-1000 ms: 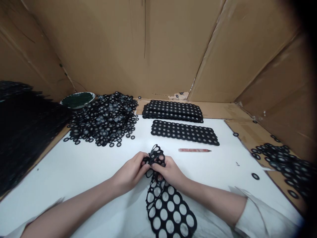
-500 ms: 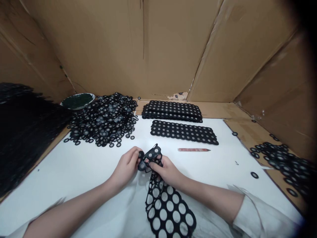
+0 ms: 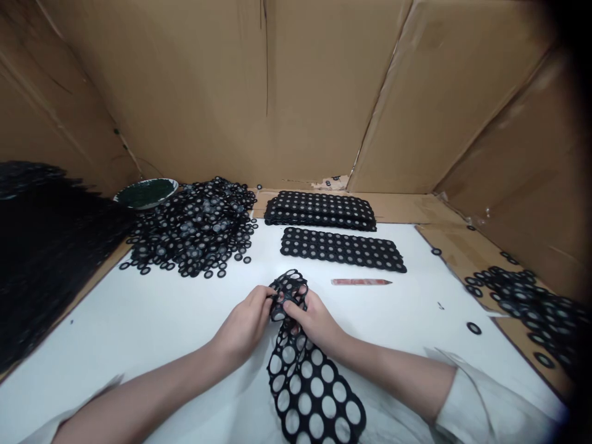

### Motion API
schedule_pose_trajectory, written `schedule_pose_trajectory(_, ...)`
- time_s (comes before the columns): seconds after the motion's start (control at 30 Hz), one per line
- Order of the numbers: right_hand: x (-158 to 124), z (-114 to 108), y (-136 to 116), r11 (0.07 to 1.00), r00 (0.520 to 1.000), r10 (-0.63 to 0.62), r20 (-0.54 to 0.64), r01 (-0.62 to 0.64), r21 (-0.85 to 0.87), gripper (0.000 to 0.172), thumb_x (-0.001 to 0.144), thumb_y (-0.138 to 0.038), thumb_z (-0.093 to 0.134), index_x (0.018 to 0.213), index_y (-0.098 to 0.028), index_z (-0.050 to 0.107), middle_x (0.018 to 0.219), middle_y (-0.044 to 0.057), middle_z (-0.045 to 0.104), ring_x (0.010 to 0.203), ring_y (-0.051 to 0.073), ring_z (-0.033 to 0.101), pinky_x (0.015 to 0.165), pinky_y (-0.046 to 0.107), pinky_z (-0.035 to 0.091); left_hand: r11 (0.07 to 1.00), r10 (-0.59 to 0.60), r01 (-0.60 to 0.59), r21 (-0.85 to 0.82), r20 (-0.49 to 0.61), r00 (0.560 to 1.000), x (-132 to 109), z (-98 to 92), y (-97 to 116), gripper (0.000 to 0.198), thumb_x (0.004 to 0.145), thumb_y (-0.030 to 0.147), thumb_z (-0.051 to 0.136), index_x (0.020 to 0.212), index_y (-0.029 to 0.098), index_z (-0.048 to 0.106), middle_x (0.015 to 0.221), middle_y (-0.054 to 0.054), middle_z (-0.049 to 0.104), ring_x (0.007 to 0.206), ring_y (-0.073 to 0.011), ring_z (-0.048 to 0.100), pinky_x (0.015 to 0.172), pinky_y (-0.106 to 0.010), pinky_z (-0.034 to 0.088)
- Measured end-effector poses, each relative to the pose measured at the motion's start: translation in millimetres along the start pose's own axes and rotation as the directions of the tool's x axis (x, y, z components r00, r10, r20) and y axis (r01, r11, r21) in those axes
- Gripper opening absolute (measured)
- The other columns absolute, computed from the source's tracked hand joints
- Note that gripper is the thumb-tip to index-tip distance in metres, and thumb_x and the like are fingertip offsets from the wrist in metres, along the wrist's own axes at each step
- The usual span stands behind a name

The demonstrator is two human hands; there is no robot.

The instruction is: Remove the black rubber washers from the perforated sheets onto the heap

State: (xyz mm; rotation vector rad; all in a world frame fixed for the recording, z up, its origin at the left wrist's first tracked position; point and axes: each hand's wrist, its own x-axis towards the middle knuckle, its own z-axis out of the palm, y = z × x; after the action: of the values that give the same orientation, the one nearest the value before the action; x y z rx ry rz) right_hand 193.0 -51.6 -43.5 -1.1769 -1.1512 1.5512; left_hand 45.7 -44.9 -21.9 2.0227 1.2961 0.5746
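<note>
A black sheet punched full of round holes (image 3: 311,387) lies on the white tabletop (image 3: 152,314) and runs toward me. Its far end is bunched up between both hands. My left hand (image 3: 244,324) pinches that end from the left. My right hand (image 3: 314,320) grips it from the right, fingers curled around the webbing. A heap of loose black rings with grey mesh centres (image 3: 194,225) lies at the back left.
Two black sheets with rings in place lie behind my hands: a stack (image 3: 320,209) and a single strip (image 3: 342,248). A reddish pencil (image 3: 361,282) lies beside them. A green dish (image 3: 145,192), a dark pile (image 3: 41,246) at left and rings (image 3: 527,299) at right; cardboard walls surround.
The sheet's far end, lifted and twisted half a second ago, is now pressed together again between both hands. The hands stay in the same place.
</note>
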Motion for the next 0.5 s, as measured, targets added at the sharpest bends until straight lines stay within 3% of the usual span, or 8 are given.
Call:
schedule_pose_trajectory(0.27,-2,0,1,0.999,0.999,-0.034,0.008,0.034,0.013,0.018,0.076,-0.028,0.050,0.089,-0.016,0.048,0.076,0.000,0.051,0.056,0.008,0.047,0.044,0.019,0.041,0.998,0.049,-0.053,0.030,0.110,0.993,1,-10.4,-1,0.017,0.083,0.028,0.033,0.095,0.020,0.042,0.095,-0.005,0.053,0.087,-0.0173,0.052,0.073,-0.030,0.042)
schedule_pose_trajectory(0.4,-3,3,-1,1.000,0.998,-0.014,0.054,0.013,0.013,0.014,0.076,-0.025,0.049,0.088,-0.017,0.047,0.073,-0.001,0.052,0.052,0.007,0.047,0.043,0.018,0.040,0.999,0.026,-0.022,-0.025,0.174,0.984,2,-16.2,6,0.021,0.086,0.029,0.025,0.086,0.021,0.044,0.083,-0.002,0.056,0.077,-0.0157,0.053,0.068,-0.028,0.041)
schedule_pose_trajectory(0.5,-3,4,-2,1.000,0.996,0.017,0.089,-0.016,-0.010,0.013,0.077,-0.024,0.047,0.088,-0.018,0.046,0.077,0.001,0.055,0.056,0.009,0.051,0.044,0.019,0.040,1.000,-0.015,0.012,0.021,0.117,0.993,5,-19.9,4,0.025,0.086,0.031,0.024,0.078,0.020,0.044,0.073,-0.001,0.056,0.068,-0.0153,0.052,0.062,-0.027,0.039)
